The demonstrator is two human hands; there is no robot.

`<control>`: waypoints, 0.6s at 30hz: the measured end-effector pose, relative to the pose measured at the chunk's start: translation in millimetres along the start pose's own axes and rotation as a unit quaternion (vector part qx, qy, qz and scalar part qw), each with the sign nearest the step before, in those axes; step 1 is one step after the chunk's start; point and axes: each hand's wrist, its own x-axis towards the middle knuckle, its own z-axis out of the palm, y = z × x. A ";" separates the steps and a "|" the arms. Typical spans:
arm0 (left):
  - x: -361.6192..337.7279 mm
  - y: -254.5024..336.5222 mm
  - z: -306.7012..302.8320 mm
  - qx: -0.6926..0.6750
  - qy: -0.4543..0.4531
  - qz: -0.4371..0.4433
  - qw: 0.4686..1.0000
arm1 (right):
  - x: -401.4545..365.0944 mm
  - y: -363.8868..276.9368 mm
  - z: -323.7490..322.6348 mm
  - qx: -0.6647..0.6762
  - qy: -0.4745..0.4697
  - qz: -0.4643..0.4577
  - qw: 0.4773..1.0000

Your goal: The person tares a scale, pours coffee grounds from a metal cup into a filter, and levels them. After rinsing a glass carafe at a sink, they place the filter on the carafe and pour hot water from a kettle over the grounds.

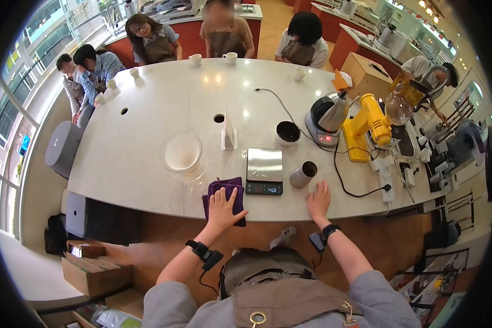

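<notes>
My left hand lies with spread fingers on a folded purple cloth at the table's near edge. Flat on the tabletop rests my right hand, fingers stretched out, holding nothing. Just beyond its fingertips stands a grey metal cup with a dark inside. Between the hands sits a coffee scale with a bare silver plate and a lit display. Left of it, behind the cloth, is a clear glass dripper or bowl. A small black bowl stands past the metal cup.
An electric gooseneck kettle on its base and a yellow coffee grinder stand to the right. Cords run to a power strip. A white card stand is mid-table. Several people sit around the far side, with white cups before them.
</notes>
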 end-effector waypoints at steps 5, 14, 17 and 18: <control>35.2 -17.5 9.6 -0.061 0.046 -0.028 0.997 | -12.2 21.3 -8.1 0.041 -0.057 -0.066 0.995; 85.4 -34.0 15.4 -0.040 -0.001 -0.009 0.999 | -10.2 34.0 -38.7 0.026 -0.126 -0.154 0.980; 75.8 -29.3 10.1 -0.047 -0.020 0.000 0.999 | -11.0 35.6 -38.6 0.041 -0.144 -0.139 0.979; 71.1 -27.2 6.0 -0.054 -0.026 0.006 0.998 | -11.6 35.0 -38.5 0.044 -0.145 -0.135 0.979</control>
